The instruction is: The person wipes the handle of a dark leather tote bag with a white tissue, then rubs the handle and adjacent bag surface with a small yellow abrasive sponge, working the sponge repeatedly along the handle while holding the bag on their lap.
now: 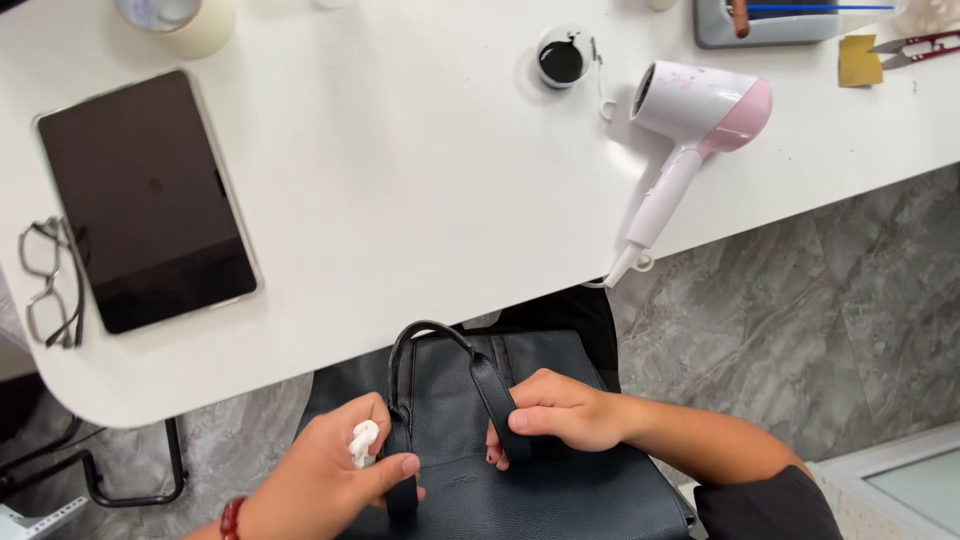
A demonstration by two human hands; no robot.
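Observation:
A dark navy leather bag (560,490) lies on my lap below the table edge, its looped handle (430,335) arching up toward the table. My left hand (330,475) pinches the left end of the handle strap between thumb and fingers and also holds a small white wad (364,442) against the palm. My right hand (560,410) grips the right strap of the handle, fingers curled around it. A red bead bracelet (232,518) sits on my left wrist.
The white table (420,200) holds a dark tablet (145,200), glasses (45,285), a roll of tape (185,20), a small pot of black liquid (560,60), a white and pink hair dryer (690,120), a grey tray (765,25) and red snips (920,45). Grey marbled floor (800,300) lies at the right.

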